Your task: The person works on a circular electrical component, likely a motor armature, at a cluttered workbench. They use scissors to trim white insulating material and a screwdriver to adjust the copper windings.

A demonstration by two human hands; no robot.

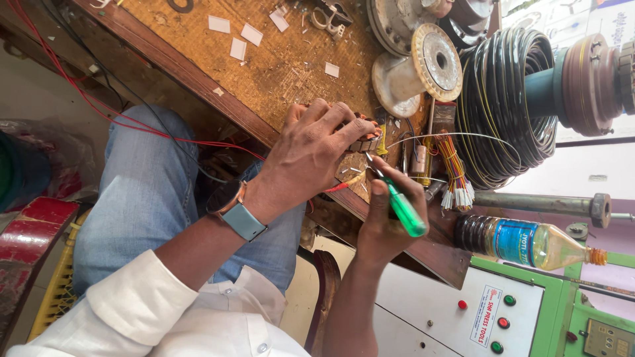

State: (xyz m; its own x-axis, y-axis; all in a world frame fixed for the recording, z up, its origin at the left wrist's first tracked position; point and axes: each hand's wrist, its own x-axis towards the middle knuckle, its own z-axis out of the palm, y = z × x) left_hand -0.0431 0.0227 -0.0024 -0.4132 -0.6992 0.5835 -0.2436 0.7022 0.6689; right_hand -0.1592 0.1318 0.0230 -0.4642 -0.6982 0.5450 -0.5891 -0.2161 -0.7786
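A: What does your left hand hold?

B: Your left hand lies over a small wound coil part with copper-coloured windings, and its fingers are curled down on it and grip it. The part sits on the workbench close to the edge that is nearest to you. On that wrist you wear a watch with a pale blue strap.

A: And your right hand?

B: Its fingers are closed around a screwdriver with a green handle. The thin metal tip points up to the coil part and touches it, or nearly; I cannot tell which.

A: What lies farther to the right on the bench?

B: Just beside the coil part there is a bundle of red and yellow wires with white ends. Above it stands an empty metal spool, and next to this a big roll of black wire on a shaft. Below the bench edge a plastic bottle lies on a green control box with red and green buttons.

A: And at the far left?

B: A red cable runs over your knee in blue jeans.
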